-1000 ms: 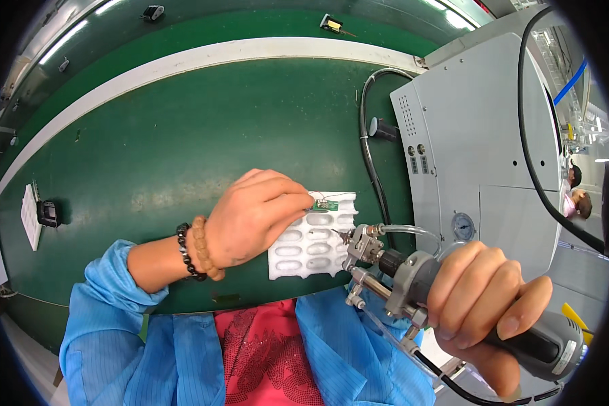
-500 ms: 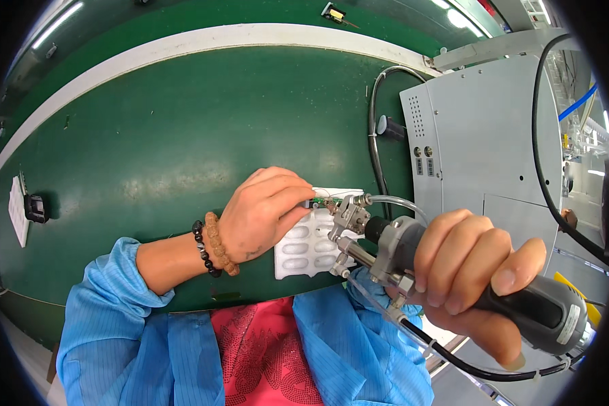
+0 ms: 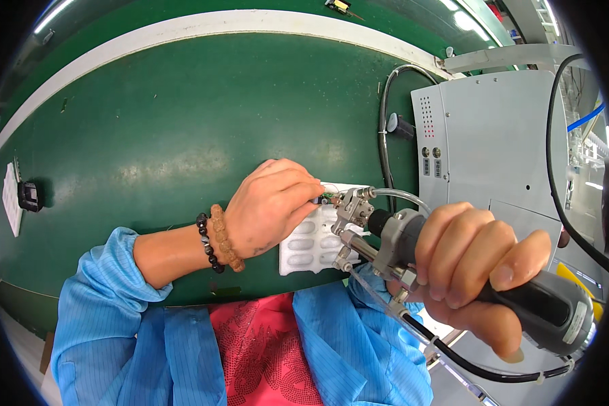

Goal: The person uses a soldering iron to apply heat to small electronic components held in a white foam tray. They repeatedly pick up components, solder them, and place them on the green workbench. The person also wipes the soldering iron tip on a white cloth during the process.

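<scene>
1. Left hand (image 3: 267, 206): fingertips pinched together on a small green part (image 3: 326, 197), held at the top edge of a white blister tray (image 3: 311, 242). How the thumb sits cannot be told; it is hidden under the fingers.
2. Right hand (image 3: 477, 267): all fingers wrapped tight round the black grip of a handheld tool (image 3: 413, 247). Its metal head points left, the tip just beside the green part; whether they touch cannot be told.
3. The tray lies flat on the green bench (image 3: 149, 128), near its front edge, partly covered by the left hand. Rows of oval pockets show.
4. Left wrist: two bead bracelets (image 3: 216, 238), one dark and one tan, above a blue sleeve.
5. A clear tube (image 3: 402, 196) loops from the tool head; a black cable (image 3: 480, 369) leaves the grip end.
6. A grey control box (image 3: 494, 142) stands right of the tray.
</scene>
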`<state>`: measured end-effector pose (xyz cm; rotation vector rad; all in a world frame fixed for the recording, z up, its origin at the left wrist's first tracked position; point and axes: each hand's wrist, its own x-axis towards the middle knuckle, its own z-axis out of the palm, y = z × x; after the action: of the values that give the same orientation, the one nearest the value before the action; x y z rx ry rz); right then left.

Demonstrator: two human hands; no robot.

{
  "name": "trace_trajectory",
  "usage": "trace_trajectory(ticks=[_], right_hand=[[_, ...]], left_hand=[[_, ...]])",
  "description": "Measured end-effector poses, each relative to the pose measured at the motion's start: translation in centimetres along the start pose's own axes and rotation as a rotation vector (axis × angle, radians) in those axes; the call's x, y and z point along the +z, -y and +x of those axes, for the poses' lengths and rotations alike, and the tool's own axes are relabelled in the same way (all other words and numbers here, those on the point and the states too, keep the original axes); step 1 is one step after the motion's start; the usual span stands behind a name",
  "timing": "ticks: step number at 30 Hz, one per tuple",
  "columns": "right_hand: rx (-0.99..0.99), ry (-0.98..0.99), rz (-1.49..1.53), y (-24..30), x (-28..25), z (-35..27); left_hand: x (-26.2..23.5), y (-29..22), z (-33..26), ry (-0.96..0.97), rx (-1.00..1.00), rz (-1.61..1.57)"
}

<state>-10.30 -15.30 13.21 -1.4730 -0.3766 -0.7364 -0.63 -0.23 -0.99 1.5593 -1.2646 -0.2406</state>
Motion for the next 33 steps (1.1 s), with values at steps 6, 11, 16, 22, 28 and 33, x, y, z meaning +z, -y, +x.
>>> trace_trajectory(ticks=[6, 11, 16, 22, 28, 33], right_hand=[[0.052, 0.089, -0.035, -0.2, 0.3, 0.7], [-0.01, -0.025, 0.006, 1.7, 0.0, 0.1], [-0.135, -0.056, 0.009, 6.8, -1.1, -1.2], [-0.15, -0.087, 0.018, 6.7, -1.7, -1.6], [-0.101, -0.081, -0.04, 6.2, -2.1, -1.5], [-0.098, -0.025, 0.001, 5.3, -2.1, -1.3]], left_hand=[[0.0, 0.1, -0.3, -0.002, -0.017, 0.012], [0.3, -0.1, -0.2, 0.011, 0.0, 0.006], [0.0, 0.1, 0.0, -0.01, -0.018, -0.007], [-4.5, -1.6, 2.4, 0.018, -0.253, -0.118], [-14.0, 7.2, 9.5, -0.387, -0.292, 0.516], [-14.0, 12.8, 15.7, -0.325, 0.127, 0.734]])
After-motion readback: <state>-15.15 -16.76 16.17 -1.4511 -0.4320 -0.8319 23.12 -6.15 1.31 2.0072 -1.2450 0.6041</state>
